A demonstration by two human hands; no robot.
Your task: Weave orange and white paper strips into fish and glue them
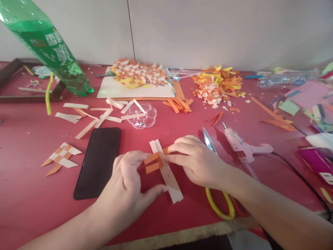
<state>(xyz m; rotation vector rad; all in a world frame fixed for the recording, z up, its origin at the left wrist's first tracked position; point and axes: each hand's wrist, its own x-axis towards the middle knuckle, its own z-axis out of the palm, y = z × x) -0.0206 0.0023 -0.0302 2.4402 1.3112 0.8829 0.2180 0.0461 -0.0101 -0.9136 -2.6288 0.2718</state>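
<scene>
Between my hands, white paper strips (171, 182) run up and down, with orange paper strips (154, 168) laced across them. My left hand (130, 177) is curved at their left; its fingertips touch an orange end and its thumb presses the white strips. My right hand (196, 159) pinches the right end of an orange strip, partly hiding it. Scissors (221, 205) with yellow handles lie under my right wrist, blades pointing away. A finished-looking woven paper fish (63, 155) in orange and white rests at the left, beyond a black phone (97, 163).
A pink glue gun (240, 144) with a cord lies right. Loose white strips (102, 116), a clear flower-shaped tray (149, 116), and orange strips (178, 104) sit ahead. Behind are woven fish (140, 73) and paper scraps (217, 83). A green bottle (54, 52) stands back left.
</scene>
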